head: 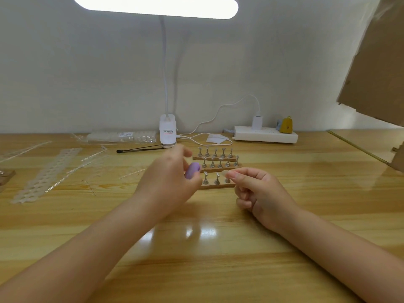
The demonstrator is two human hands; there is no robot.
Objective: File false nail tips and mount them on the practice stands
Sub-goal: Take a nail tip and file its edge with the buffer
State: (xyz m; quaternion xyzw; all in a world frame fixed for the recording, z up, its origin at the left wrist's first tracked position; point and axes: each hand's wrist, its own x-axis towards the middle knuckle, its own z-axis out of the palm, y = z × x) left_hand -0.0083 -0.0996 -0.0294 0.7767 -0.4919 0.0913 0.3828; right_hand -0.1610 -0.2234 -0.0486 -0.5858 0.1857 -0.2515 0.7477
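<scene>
My left hand [168, 180] holds a small purple nail file [192, 170]; the hand is blurred by motion. My right hand [260, 193] pinches a clear false nail tip [222, 173] between thumb and forefinger, its other fingers curled. File and tip are a short gap apart, above the front row of practice stands [211, 179]. Three wooden strips with metal stands [218, 159] lie just behind my hands. My hands hide part of the front strip.
A clip lamp [168, 132] stands at the back, black tweezers [140, 149] in front of it. Empty clear nail-tip strips [47, 173] and packaging [122, 136] lie at the left. A white power strip [265, 134] and a cardboard sheet [376, 62] are at the right.
</scene>
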